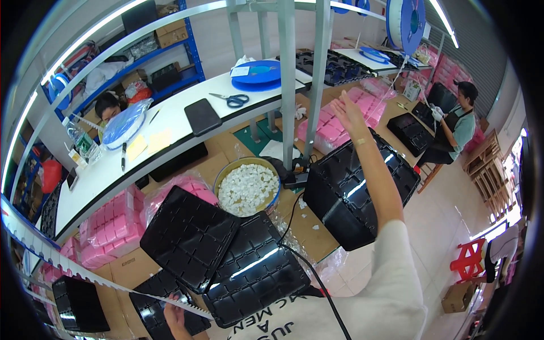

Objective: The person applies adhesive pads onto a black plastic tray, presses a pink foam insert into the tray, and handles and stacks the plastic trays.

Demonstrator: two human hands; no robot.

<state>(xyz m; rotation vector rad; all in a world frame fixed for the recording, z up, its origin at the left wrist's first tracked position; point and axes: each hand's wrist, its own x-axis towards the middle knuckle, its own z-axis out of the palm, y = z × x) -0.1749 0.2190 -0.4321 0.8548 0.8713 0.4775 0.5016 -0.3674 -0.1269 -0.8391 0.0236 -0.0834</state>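
Note:
My left hand is low in the view, its fingers closed around a long white strip with a toothed edge. The strip runs down from the left rim, crossing a black compartment tray. Beside that hand, two more black trays lie overlapping: a tilted tray and a glossier tray. My right arm reaches up and forward. Its hand is raised with fingers stretched out and nothing visible in it, in front of the pink packs and over a stack of black trays.
A round tub of small white pieces stands amid the trays. Behind it a white shelf carries scissors, a blue reel and a black case. Metal posts rise ahead. A co-worker sits at right; another person is behind the shelf.

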